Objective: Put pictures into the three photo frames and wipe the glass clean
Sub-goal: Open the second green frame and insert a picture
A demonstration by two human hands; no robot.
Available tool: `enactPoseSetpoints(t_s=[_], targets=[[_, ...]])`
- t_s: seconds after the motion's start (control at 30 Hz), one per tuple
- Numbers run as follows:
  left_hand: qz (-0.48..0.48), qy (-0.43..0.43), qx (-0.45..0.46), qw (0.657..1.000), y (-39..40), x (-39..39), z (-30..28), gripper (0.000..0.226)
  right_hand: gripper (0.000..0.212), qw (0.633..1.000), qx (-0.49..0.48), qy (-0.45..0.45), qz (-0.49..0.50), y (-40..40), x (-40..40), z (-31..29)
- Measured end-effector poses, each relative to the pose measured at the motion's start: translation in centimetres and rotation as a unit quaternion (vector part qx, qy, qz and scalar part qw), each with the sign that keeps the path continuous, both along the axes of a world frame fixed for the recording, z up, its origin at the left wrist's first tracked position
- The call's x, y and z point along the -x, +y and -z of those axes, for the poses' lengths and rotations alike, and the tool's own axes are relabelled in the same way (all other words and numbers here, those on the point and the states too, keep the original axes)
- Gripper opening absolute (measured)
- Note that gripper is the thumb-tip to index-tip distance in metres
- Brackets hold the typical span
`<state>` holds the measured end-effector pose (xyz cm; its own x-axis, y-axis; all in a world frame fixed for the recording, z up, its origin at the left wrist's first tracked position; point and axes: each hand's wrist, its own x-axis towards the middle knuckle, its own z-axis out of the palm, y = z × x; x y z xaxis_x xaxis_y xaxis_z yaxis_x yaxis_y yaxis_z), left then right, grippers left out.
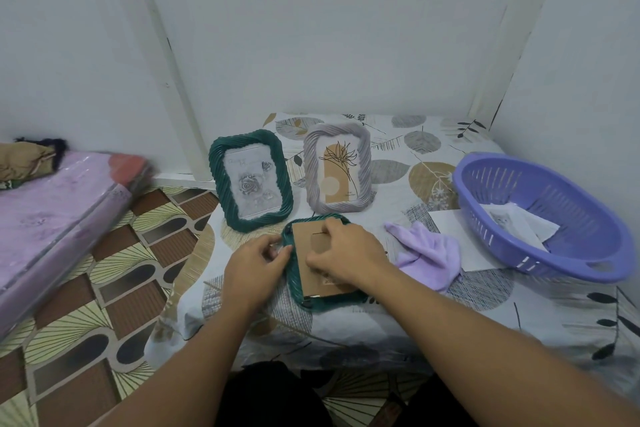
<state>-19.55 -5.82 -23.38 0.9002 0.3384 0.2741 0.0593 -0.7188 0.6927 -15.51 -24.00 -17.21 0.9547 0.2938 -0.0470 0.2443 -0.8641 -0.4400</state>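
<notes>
Walls (329, 28): plain white, meeting in corners.
Floor (104, 288): brown-and-cream patterned covering.
Surface (450, 305): draped in leaf-print cloth.
Mattress (52, 225): pink, plastic-wrapped, at left.

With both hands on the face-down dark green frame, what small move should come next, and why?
Probably press the brown cardboard backing flat and close its side tab. The face-down dark green ribbed frame still shows the backing skewed, the left hand pinches at its left edge and the right hand rests on the board. The lilac cloth lies unused beside it.
</notes>
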Motion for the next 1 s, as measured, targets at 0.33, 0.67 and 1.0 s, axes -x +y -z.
enactPoseSetpoints(t_s=[0.33,0.67,1.0], targets=[[-0.009,0.013,0.026,1.0,-0.2,0.4,-0.4,0.021,0.056,0.999,-0.036,-0.002,0.004,-0.4,-0.1,-0.8],[0.04,0.01,0.093,0.995,0.3,-0.1,-1.8,0.021,0.052,0.998,-0.053,-0.018,0.009,-0.4,-0.6,-1.6],[0.068,0.145,0.294,0.942,-1.9,-1.2,-5.0,0.028,0.056,0.998,-0.061,-0.022,0.013,-1.0,-0.8,-1.4]])
